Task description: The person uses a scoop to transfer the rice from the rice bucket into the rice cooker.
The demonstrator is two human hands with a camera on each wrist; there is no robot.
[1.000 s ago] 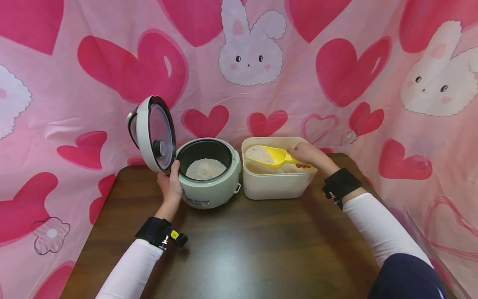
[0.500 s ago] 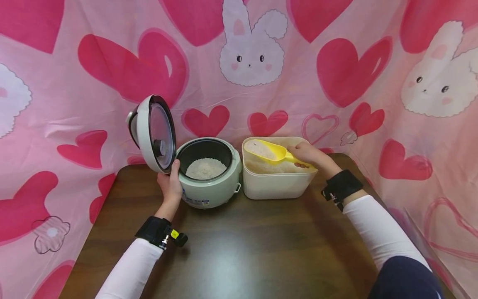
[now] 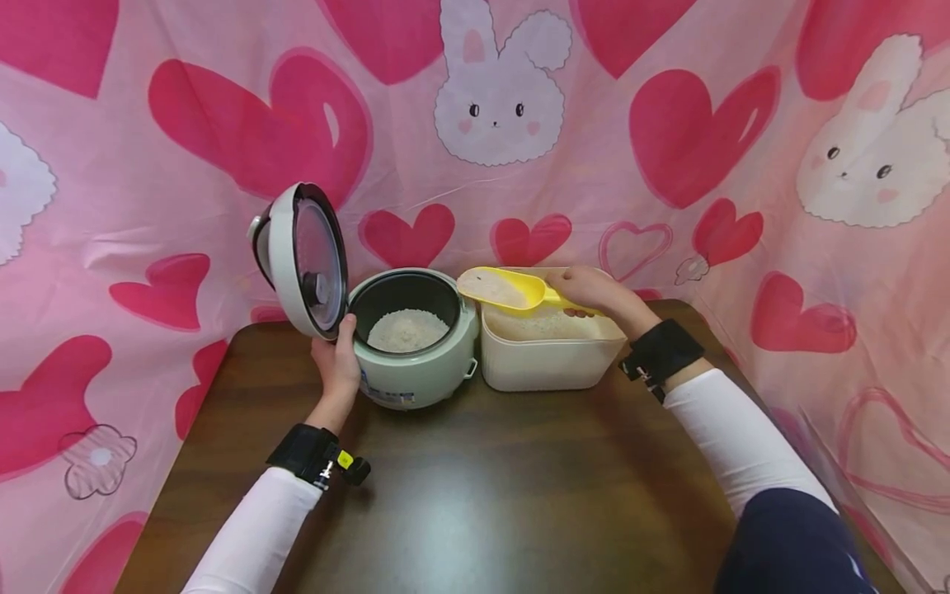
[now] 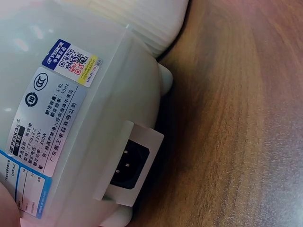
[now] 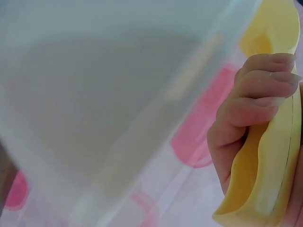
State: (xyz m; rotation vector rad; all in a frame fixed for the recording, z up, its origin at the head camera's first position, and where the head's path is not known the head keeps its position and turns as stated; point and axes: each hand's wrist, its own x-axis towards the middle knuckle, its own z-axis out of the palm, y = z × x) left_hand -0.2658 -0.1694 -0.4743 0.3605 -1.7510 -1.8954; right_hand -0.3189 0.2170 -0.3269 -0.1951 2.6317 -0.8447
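A pale green rice cooker [image 3: 416,384] stands on the table with its lid [image 3: 285,264] raised to the left. White rice [image 3: 408,330] lies in its dark inner pot [image 3: 386,301]. My left hand [image 3: 337,363] holds the cooker at the hinge side, thumb up by the rim, other fingers mostly hidden below the lid. Yellow and heaped with rice, a scoop [image 3: 529,290] is gripped by its handle in my right hand [image 3: 586,289]. Its tip overlaps the cooker's right rim in the head view. The right wrist view shows curled fingers [image 5: 255,94] around the handle.
Beside the cooker on the right stands a cream rice bin [image 3: 545,367] with rice inside, under the scoop. A power socket [image 4: 130,163] shows on the cooker's side. The brown table [image 3: 475,495] ends against a pink heart-and-rabbit curtain [image 3: 416,165] behind.
My right hand has lifted the rice-filled scoop and moved it left, from inside the bin to over the bin's left edge. The left hand stays at the cooker.
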